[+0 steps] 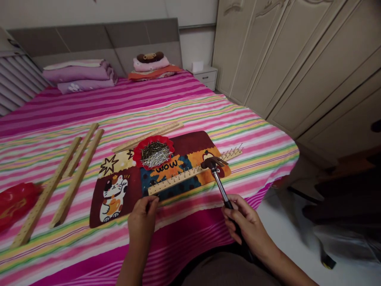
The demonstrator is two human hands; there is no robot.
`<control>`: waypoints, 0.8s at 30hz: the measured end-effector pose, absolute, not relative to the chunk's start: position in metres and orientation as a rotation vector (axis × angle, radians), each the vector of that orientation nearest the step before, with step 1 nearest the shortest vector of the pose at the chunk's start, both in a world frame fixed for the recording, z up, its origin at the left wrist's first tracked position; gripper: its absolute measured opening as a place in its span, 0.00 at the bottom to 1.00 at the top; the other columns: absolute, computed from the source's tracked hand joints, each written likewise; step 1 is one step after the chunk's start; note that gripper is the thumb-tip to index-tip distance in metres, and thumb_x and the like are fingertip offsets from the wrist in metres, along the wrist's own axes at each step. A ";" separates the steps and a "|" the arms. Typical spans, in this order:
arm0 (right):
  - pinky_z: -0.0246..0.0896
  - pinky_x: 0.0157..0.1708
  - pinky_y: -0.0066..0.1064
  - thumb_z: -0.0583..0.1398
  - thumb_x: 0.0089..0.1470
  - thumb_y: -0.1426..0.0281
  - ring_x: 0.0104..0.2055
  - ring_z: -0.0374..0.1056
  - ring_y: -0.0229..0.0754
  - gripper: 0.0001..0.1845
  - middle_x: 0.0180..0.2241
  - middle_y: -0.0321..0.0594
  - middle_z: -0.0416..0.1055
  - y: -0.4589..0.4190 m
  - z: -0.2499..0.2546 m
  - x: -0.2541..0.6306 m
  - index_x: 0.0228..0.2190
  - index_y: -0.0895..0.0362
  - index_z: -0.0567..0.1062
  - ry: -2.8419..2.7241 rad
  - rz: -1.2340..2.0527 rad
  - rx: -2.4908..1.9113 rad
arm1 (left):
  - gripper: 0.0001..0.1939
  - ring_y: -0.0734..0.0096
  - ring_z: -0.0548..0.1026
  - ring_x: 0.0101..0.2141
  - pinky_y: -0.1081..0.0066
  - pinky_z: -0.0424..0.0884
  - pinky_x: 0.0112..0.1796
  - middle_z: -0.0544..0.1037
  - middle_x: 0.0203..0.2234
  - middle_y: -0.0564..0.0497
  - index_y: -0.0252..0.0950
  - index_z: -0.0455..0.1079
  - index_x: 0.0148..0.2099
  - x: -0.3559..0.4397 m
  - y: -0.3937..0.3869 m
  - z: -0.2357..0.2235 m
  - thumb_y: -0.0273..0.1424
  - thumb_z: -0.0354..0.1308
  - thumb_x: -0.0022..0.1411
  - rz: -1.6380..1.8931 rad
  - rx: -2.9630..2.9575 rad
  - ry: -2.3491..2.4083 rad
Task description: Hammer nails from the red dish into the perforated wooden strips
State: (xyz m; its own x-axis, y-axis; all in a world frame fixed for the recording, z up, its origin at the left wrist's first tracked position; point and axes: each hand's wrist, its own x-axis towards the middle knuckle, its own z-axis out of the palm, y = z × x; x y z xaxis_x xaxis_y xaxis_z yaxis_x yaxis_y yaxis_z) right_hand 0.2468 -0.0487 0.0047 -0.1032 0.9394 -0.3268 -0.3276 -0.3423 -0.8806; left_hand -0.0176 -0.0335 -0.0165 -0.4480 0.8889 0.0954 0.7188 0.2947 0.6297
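My right hand (pixel 241 218) is wrapped round the black grip of a claw hammer (pixel 220 184). The hammer's head is over the right part of a wooden strip (pixel 175 180). Several nails stand up along that strip, which lies across a patterned mat (pixel 175 198) and runs past its right edge. My left hand (pixel 144 212) is at the strip's near left end, thumb and fingers pinched together. Whatever the pinch holds, if anything, is too small to make out. Behind the strip, a red scalloped bowl (pixel 137 157) is filled with loose nails (pixel 156 155).
Several wooden strips (pixel 77 174) lie to the left, and another strip (pixel 149 135) is behind the bowl. A red plastic item (pixel 19 202) sits at the left edge. All rests on a bed with a striped cover (pixel 262 147). Folded bedding (pixel 80 75) is by the headboard; wardrobes (pixel 282 51) stand right.
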 end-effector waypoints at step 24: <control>0.45 0.08 0.15 0.58 0.52 0.65 0.14 0.45 0.27 0.10 0.17 0.22 0.55 -0.050 0.000 0.245 0.37 0.53 0.65 -0.916 1.680 -1.175 | 0.16 0.71 0.74 0.26 0.72 0.69 0.31 0.78 0.26 0.53 0.39 0.74 0.36 -0.003 0.005 -0.031 0.43 0.54 0.52 1.141 1.198 2.153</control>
